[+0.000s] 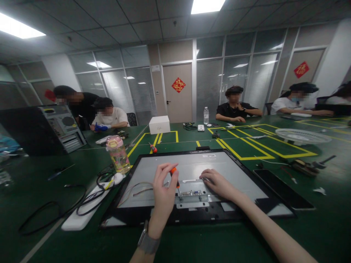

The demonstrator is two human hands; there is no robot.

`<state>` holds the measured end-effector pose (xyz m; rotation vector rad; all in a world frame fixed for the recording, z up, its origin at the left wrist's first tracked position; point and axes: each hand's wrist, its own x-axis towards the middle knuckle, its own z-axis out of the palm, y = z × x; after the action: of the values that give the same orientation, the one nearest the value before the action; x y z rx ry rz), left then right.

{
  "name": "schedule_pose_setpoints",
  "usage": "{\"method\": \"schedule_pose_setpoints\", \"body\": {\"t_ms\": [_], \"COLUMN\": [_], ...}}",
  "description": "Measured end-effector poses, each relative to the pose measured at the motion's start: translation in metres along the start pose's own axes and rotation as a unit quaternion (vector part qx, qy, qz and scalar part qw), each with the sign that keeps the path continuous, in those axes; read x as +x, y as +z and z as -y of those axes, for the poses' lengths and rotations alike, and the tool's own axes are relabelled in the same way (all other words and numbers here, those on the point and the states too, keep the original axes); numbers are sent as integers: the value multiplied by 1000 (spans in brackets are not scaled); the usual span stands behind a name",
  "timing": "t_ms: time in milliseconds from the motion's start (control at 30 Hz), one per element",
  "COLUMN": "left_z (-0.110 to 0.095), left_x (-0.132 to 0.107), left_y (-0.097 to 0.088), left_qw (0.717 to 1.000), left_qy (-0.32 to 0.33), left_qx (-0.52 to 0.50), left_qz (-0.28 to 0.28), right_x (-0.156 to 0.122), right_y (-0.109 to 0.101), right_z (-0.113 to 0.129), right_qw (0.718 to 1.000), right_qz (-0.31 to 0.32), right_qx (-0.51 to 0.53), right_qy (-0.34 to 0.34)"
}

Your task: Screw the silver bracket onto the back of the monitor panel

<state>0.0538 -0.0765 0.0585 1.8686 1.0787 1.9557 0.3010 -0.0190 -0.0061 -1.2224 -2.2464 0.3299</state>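
A flat monitor (192, 166) lies face down on the green table, its grey metal back showing inside a black frame. My left hand (163, 190) is closed around an orange-handled screwdriver (175, 177), held upright with its tip on the small metal connector plate (192, 195) near the panel's front edge. My right hand (216, 182) rests flat on the metal back just right of that plate, fingers stretched toward a small white strip. A watch sits on my left wrist.
A pink-lidded drink bottle (118, 154), black cables (82, 201) and a white slab lie left of the monitor. A computer case (59, 128) stands far left. A dark phone-like slab (282, 188), tools, a fan grille (303, 136) and a white box (159, 124) sit around. Several people sit at the far side.
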Motion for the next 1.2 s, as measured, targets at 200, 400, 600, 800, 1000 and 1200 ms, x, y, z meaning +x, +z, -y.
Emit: {"method": "schedule_pose_setpoints", "body": {"t_ms": [200, 400, 600, 800, 1000, 1200], "left_z": [-1, -1, -1, 0, 1, 2], "left_x": [1, -1, 0, -1, -1, -1], "left_y": [0, 0, 1, 1, 0, 0], "left_qw": [1000, 1000, 1000, 999, 999, 999], "left_qy": [-5, -11, -15, -34, -29, -26], "left_qx": [4, -7, -21, -23, -22, -16], "left_qz": [-7, -1, 9, 4, 9, 10], "right_x": [0, 0, -1, 0, 0, 0], "right_y": [1, 1, 0, 1, 0, 0], "right_z": [-2, -3, -1, -1, 0, 0], "right_qw": [1000, 1000, 1000, 1000, 1000, 1000], "right_qz": [2, 2, 3, 5, 0, -2], "right_qx": [0, 2, 0, -9, -7, -3], "right_qy": [-1, -1, -1, -3, 2, 2]}}
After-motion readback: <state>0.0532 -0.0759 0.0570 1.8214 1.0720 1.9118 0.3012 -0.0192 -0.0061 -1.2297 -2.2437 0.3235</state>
